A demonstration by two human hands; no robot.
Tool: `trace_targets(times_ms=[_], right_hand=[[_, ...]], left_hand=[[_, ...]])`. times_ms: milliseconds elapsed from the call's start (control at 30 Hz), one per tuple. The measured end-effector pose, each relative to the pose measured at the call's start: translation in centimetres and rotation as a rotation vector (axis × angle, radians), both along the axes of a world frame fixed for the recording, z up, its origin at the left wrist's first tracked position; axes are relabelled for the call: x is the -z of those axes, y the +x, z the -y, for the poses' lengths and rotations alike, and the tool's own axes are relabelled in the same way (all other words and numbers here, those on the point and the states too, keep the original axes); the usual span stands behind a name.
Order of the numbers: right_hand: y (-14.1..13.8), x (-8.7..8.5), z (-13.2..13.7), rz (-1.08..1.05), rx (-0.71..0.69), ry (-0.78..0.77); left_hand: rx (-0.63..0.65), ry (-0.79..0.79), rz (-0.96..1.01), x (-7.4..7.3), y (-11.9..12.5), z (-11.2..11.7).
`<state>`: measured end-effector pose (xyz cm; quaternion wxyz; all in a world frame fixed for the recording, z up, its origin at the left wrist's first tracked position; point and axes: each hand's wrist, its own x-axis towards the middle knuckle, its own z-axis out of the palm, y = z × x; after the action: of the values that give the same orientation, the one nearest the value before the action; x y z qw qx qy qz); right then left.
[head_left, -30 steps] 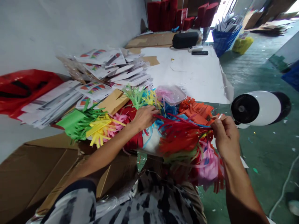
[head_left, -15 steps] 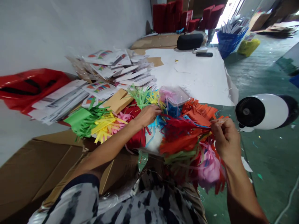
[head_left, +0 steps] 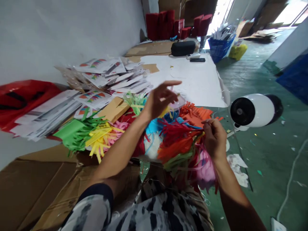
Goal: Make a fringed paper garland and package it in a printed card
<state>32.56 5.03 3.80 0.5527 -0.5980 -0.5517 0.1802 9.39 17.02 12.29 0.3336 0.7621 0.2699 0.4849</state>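
Tassel bunch (head_left: 179,142) lies just beside right hand (head_left: 215,140), pinched by it; left hand (head_left: 157,101) hovers spread above.

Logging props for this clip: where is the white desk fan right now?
In the head view, the white fan sits at the far right, just beyond the right hand that pinches the fringed paper bundle.

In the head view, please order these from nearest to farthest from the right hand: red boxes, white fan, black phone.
1. white fan, just right of the right hand holding paper fringes.
2. black phone, on the white sheet ahead.
3. red boxes, farthest back.
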Motion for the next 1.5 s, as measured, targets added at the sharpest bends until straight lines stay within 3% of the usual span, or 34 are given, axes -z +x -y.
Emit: trace_targets(times_ms=[167,267,433,567,900,1500], right_hand=[[-0.9,-0.9,0.4,0.054,-0.038,-0.091],[-0.9,-1.1,0.3,0.040,-0.049,-0.081],[-0.7,-0.3,-0.2,-0.039,-0.076,-0.039],[-0.8,0.0,-0.2,-0.087,-0.074,-0.048],[-1.2,0.5,-0.5,-0.089,-0.090,-0.125],[-1.5,0.7,-0.3,-0.047,-0.119,-0.121]], left_hand=[[0.228,-0.315,0.027,4.7,5.7,2.1],[0.326,-0.405,0.055,5.9,6.9,2.6],[0.404,-0.485,0.051,6.3,6.5,3.1],[0.411,-0.463,-0.012,6.9,5.3,3.1],[0.252,-0.427,0.056,8.3,4.8,3.2],[0.167,-0.475,0.155,8.3,5.1,4.0]])
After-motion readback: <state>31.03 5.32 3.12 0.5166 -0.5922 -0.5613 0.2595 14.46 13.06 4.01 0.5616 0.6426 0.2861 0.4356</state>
